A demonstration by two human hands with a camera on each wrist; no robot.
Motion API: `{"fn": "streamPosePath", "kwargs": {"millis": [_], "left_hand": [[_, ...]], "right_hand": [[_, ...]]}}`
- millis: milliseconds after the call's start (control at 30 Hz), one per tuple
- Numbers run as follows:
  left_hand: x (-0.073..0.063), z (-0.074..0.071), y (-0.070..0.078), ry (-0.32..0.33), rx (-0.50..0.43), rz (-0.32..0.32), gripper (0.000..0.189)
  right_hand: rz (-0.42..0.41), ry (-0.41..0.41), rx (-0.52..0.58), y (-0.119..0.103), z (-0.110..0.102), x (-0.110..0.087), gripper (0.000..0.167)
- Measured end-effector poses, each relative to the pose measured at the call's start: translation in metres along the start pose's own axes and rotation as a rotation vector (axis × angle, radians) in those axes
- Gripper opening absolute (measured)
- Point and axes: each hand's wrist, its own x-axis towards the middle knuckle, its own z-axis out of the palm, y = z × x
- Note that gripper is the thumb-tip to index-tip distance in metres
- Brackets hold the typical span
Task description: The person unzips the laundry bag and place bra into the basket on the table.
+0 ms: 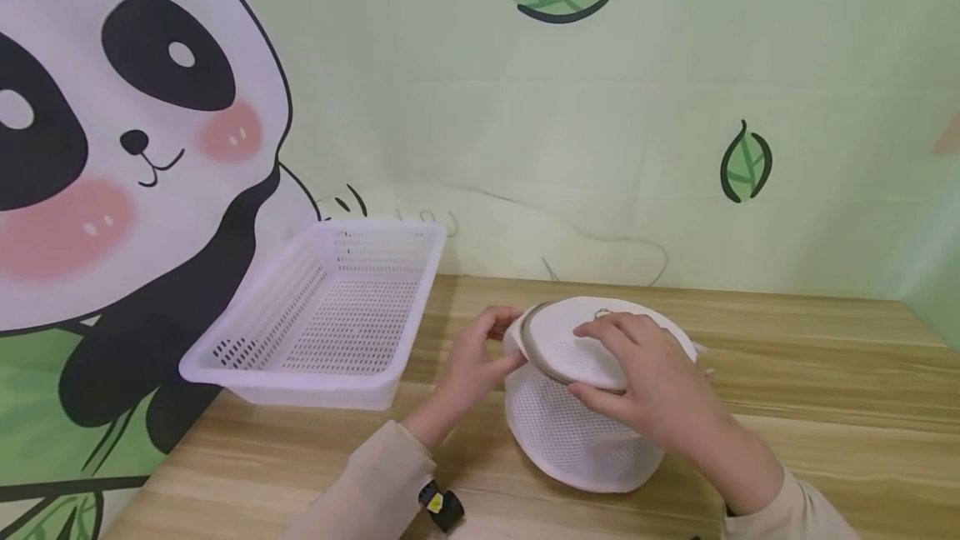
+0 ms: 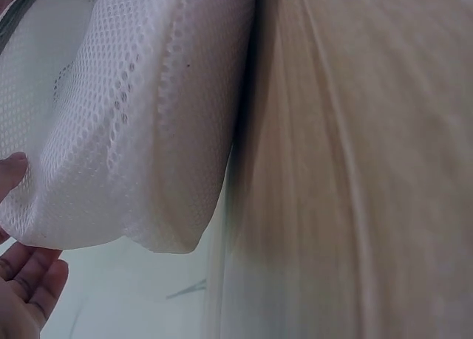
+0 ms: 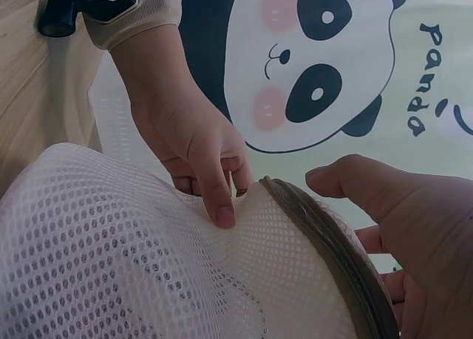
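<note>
A white mesh laundry bag [image 1: 577,432], round like a drum, stands on the table with its flat lid [image 1: 570,348] facing up. A grey-brown zipper [image 1: 542,348] runs around the lid's edge. My left hand [image 1: 472,361] pinches the mesh at the bag's left side, just below the zipper; the thumb lies on the near face in the right wrist view. My right hand [image 1: 660,373] rests over the lid with its fingers spread, one fingertip close to a small ring on top. In the left wrist view, the mesh side [image 2: 133,132] is slack and creased.
To the left on the wooden table [image 1: 810,373] sits a white perforated plastic basket [image 1: 300,394], nothing visible inside. A green cloth backdrop [image 1: 450,107] with a panda picture stands behind the table. A black strap device [image 1: 441,507] is at my left sleeve.
</note>
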Motion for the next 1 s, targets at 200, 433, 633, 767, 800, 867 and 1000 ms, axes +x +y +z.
{"fn": "streamPosePath", "kwargs": {"millis": [200, 433, 633, 767, 800, 867, 1000], "left_hand": [[-0.0005, 0.0011, -0.0003, 0.029, 0.023, 0.05, 0.04], [-0.0017, 0.0012, 0.0017, 0.048, 0.03, 0.103, 0.038], [-0.0029, 0.0024, 0.002, 0.057, 0.036, 0.12, 0.037], [-0.0032, 0.0032, 0.0015, 0.061, 0.037, 0.13, 0.037], [-0.0032, 0.0033, 0.0014, 0.062, 0.036, 0.133, 0.037], [-0.0034, 0.0034, 0.0014, 0.063, 0.036, 0.14, 0.037], [-0.0037, 0.0034, 0.0015, 0.061, 0.041, 0.144, 0.037]], "right_hand": [[0.013, -0.015, -0.004, -0.0006, -0.0007, -0.0002, 0.044], [0.013, -0.025, -0.021, -0.0022, -0.0016, 0.0, 0.043], [0.014, -0.044, -0.04, -0.0032, -0.0023, 0.0, 0.042], [0.01, -0.054, -0.053, -0.0035, -0.0028, -0.0012, 0.04], [0.009, -0.054, -0.056, -0.0034, -0.0029, -0.0014, 0.04], [0.003, -0.054, -0.065, -0.0034, -0.0031, -0.0019, 0.04], [-0.011, -0.048, -0.078, -0.003, -0.0032, -0.0018, 0.039]]}}
